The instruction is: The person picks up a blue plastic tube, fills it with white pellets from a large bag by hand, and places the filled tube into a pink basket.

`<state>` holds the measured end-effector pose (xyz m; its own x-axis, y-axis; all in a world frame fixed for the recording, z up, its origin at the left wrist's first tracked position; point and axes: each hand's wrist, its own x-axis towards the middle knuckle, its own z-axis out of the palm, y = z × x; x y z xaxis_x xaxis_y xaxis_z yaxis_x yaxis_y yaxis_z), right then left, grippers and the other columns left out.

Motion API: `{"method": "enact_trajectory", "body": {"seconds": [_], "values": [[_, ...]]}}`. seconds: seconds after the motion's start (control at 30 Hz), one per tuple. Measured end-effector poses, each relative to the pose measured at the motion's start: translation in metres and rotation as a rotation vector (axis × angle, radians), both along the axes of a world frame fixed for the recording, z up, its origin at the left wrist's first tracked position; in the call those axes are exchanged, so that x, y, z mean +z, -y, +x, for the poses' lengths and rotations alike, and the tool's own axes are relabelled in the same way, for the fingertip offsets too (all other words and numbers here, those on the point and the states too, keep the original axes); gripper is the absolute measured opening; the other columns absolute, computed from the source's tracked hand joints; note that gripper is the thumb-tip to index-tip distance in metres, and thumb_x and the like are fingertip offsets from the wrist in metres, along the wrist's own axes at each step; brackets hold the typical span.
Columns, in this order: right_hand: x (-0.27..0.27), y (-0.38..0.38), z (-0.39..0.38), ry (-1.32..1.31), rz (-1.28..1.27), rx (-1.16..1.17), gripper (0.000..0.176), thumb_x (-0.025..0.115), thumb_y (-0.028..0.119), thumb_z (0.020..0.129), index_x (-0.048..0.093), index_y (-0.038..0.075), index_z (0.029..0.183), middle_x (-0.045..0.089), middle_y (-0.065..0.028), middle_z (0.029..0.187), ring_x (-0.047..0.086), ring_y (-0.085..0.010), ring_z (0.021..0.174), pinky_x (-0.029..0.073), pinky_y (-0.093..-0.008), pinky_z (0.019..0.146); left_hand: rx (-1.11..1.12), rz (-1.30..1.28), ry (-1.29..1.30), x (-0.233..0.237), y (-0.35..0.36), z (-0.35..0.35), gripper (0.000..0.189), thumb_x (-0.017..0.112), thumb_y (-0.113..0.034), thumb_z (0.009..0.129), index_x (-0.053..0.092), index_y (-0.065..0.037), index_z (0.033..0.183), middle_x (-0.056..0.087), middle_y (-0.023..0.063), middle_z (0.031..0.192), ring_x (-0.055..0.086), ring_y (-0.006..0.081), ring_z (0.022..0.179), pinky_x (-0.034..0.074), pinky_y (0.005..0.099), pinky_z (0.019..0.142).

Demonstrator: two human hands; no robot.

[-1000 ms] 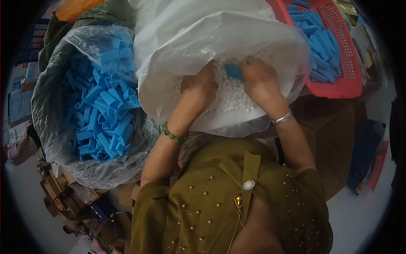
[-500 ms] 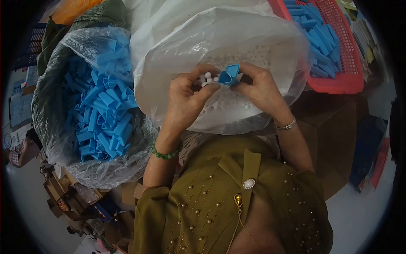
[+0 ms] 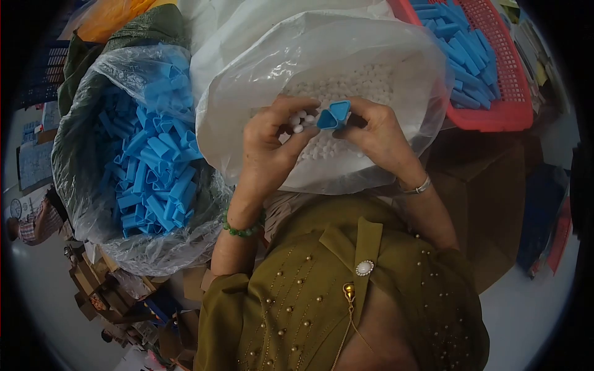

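Left hand (image 3: 267,135) over the mouth of a plastic-lined white sack (image 3: 226,120), fingers curled loosely round several small white balls (image 3: 301,120); right hand (image 3: 378,131) just beside it, fingers pinched on a pair of blue triangular tubes (image 3: 334,115), open ends toward the left hand; more white balls below in the sack; loose blue tubes (image 3: 154,167) in a clear plastic liner (image 3: 77,167) to the left; others in a red perforated basket (image 3: 512,80) at right.

Blue tubes (image 3: 338,111) — far ends hidden by right fingers (image 3: 366,111); red basket (image 3: 492,121) — top cut off.
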<state>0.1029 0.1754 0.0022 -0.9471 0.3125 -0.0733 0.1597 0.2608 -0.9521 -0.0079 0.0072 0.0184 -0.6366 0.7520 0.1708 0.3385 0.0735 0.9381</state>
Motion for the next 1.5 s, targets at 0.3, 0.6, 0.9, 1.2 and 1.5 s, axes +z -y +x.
{"method": "enact_trajectory", "body": {"seconds": [0.3, 0.6, 0.9, 1.2, 1.5], "values": [[-0.001, 0.007, 0.003, -0.061, 0.017, 0.010, 0.024, 0.069, -0.001, 0.075, 0.065, 0.000, 0.098, 0.062, -0.0041, 0.082, 0.055, -0.0090, 0.076, 0.046, -0.0266, 0.068, -0.016, 0.000, -0.195, 0.009, -0.006, 0.004, 0.041, 0.073, 0.005, 0.071, 0.067, -0.007, 0.109, 0.066, 0.0064, 0.097, 0.061, 0.0153, 0.079, 0.049, 0.0270, 0.065], [-0.001, 0.008, 0.004, -0.057, -0.090, 0.000, 0.020, 0.068, -0.001, 0.075, 0.064, 0.000, 0.094, 0.060, -0.0042, 0.082, 0.054, -0.0098, 0.073, 0.046, -0.0273, 0.066, -0.042, 0.076, -0.118, 0.003, -0.002, 0.000, 0.047, 0.075, 0.005, 0.068, 0.066, -0.008, 0.112, 0.066, 0.0058, 0.101, 0.060, 0.0158, 0.076, 0.049, 0.0274, 0.064], [-0.003, 0.008, 0.006, -0.082, 0.030, 0.016, 0.021, 0.069, 0.000, 0.074, 0.065, 0.000, 0.095, 0.062, -0.0046, 0.084, 0.056, -0.0107, 0.075, 0.046, -0.0277, 0.068, -0.023, -0.027, -0.264, 0.006, 0.000, 0.002, 0.043, 0.078, 0.002, 0.068, 0.066, -0.005, 0.109, 0.064, 0.0080, 0.104, 0.062, 0.0155, 0.075, 0.051, 0.0272, 0.066], [0.001, 0.015, 0.006, -0.134, -0.137, 0.049, 0.023, 0.066, -0.001, 0.076, 0.064, 0.002, 0.099, 0.064, -0.0057, 0.096, 0.059, -0.0120, 0.087, 0.048, -0.0295, 0.077, -0.057, 0.129, 0.036, -0.014, 0.002, 0.012, 0.039, 0.077, -0.007, 0.073, 0.066, -0.005, 0.110, 0.064, 0.0122, 0.111, 0.058, 0.0272, 0.111, 0.046, 0.0358, 0.092], [-0.006, 0.004, 0.009, -0.142, -0.873, 0.226, 0.056, 0.063, 0.033, 0.092, 0.048, -0.007, 0.129, 0.057, -0.0091, 0.122, 0.051, -0.0165, 0.116, 0.040, -0.0304, 0.099, -0.083, 0.148, -0.159, -0.001, 0.001, 0.015, 0.039, 0.074, -0.004, 0.072, 0.067, -0.006, 0.111, 0.068, 0.0085, 0.102, 0.061, 0.0308, 0.107, 0.046, 0.0384, 0.094]]}}
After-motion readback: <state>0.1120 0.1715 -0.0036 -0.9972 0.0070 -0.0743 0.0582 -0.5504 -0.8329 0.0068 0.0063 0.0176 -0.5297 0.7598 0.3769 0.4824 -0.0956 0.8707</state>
